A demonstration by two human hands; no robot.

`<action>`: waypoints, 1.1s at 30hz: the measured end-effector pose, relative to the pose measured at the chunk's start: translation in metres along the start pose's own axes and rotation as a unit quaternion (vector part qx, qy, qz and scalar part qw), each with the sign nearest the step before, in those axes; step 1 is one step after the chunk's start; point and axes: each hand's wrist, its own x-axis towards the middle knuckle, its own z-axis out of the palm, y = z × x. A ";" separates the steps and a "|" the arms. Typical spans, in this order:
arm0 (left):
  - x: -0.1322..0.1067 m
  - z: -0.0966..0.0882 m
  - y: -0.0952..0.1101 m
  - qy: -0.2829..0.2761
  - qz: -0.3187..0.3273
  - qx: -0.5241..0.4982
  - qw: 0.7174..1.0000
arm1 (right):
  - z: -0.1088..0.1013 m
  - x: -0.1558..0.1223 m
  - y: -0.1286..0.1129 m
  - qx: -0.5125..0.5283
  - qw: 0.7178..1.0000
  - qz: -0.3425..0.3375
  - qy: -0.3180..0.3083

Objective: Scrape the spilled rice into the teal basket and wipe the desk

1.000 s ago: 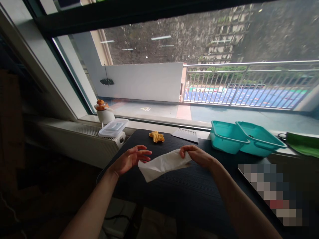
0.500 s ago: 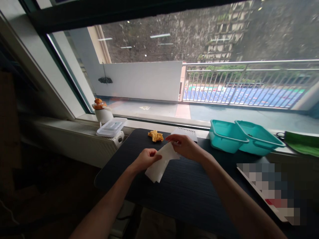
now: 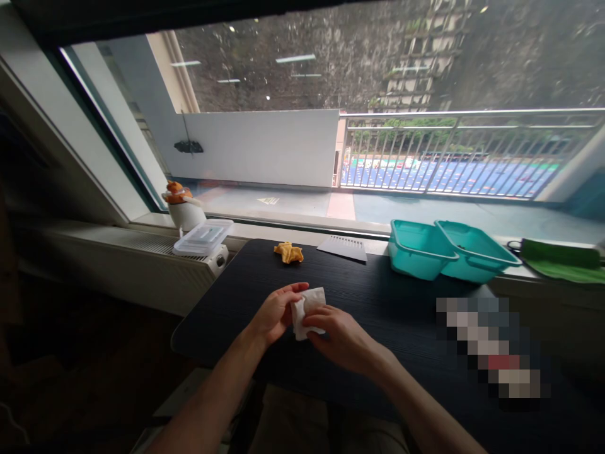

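A white tissue (image 3: 314, 299), folded into a small crumpled piece, is held between both hands above the dark table (image 3: 246, 277). My left hand (image 3: 278, 310) grips its left edge, with the thumb and fingers closed on it. From the right, my right hand (image 3: 333, 328) presses its bent fingers onto the tissue's lower front. Beyond the hands, near the table's far edge, lies a crumpled yellow cloth-like piece (image 3: 288, 253). A white notepad (image 3: 343, 247) with a row of holes rests to the right of it.
Two turquoise baskets (image 3: 420, 252) stand at the far right by the window sill. A blurred-out flat item (image 3: 496, 353) lies on the right. On the radiator (image 3: 155, 268) at left is a clear plastic lid or box (image 3: 204, 238), near a white pot (image 3: 186, 214). Green cloth (image 3: 560, 260) lies far right.
The tissue was hanging long and loose; now it is folded small. My right hand has come down and toward me, from the tissue's top to its lower right.
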 end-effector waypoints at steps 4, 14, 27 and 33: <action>0.012 0.008 -0.016 0.017 -0.009 0.003 1.000 | 0.000 -0.012 -0.007 -0.045 0.997 0.020 0.064; 0.016 0.032 -0.021 0.063 0.061 0.116 0.989 | 0.000 -0.057 0.042 -0.125 0.979 0.045 0.154; -0.043 -0.067 -0.048 0.270 0.332 0.507 0.748 | 0.093 -0.034 -0.007 -0.175 0.955 0.229 0.069; -0.050 -0.077 -0.049 0.268 0.350 0.583 0.682 | 0.111 -0.020 -0.046 -0.126 0.981 0.148 0.011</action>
